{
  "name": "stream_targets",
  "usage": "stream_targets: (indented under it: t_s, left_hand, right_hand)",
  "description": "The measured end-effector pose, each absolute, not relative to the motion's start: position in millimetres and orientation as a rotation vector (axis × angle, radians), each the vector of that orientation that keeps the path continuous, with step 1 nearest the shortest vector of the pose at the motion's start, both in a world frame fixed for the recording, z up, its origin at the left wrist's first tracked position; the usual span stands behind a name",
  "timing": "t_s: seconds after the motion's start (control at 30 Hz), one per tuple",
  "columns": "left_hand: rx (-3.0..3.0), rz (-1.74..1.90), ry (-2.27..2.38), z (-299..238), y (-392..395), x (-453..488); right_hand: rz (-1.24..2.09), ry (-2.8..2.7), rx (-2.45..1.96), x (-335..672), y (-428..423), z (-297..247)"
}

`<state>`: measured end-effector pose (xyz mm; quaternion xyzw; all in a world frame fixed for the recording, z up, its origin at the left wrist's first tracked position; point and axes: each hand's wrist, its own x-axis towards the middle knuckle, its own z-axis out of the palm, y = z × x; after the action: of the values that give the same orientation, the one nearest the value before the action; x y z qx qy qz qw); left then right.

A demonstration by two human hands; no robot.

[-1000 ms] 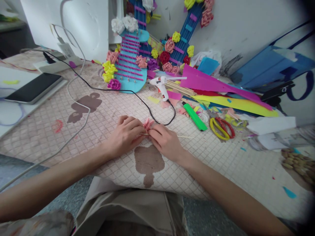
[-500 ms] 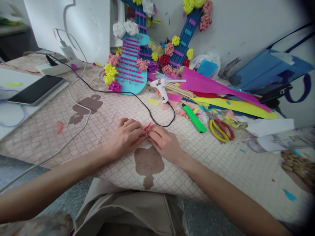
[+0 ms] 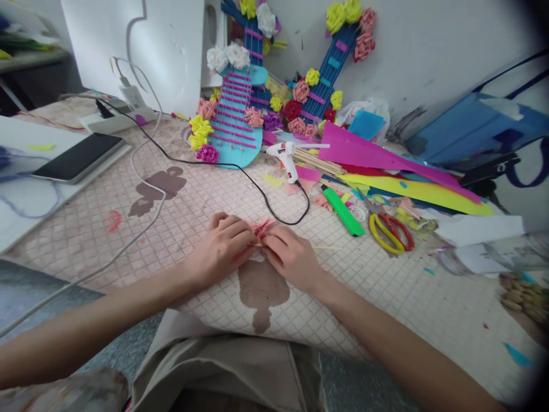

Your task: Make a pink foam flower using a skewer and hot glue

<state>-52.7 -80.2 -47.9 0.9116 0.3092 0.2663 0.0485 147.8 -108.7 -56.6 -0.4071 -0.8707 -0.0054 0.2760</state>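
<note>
My left hand (image 3: 223,249) and my right hand (image 3: 291,256) meet at the middle of the table, fingers curled and pressed together on a small pink paper flower (image 3: 262,229). A thin wooden stick (image 3: 321,248) runs out to the right from under my right hand. Both hands rest on the pink checked tablecloth (image 3: 180,206), just above a brown bear print (image 3: 261,289).
A white glue gun (image 3: 286,154) with a black cord lies behind the hands. To the right are a green cutter (image 3: 342,210), yellow-red scissors (image 3: 390,232) and coloured foam sheets (image 3: 386,166). Flower-covered blue guitar models (image 3: 235,120) lean at the back. A phone (image 3: 79,157) lies far left.
Both hands stay pinched on the pink flower, shifting their fingers slightly. The view has tilted a little, so everything sits lower and to the right.
</note>
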Motion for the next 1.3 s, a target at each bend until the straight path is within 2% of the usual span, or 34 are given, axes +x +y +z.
stream_targets:
  t_s: [0.4, 0.6, 0.97, 1.3]
  left_hand:
    - [2.703, 0.752, 1.089, -46, -92, -52]
    - [2.627, 0.860, 1.117, -48, -95, -53]
    - [3.015, 0.945, 0.947, -45, -101, -58]
    - [3.013, 0.927, 0.976, -50, -100, -58]
  right_hand:
    - [-0.033, -2.372, -1.058, 146, -110, -57]
    - [-0.023, -2.395, -1.032, 146, -110, -54]
    - [0.061, -2.388, -1.021, 147, -110, -56]
    - [0.016, -2.356, -1.037, 145, -110, -56]
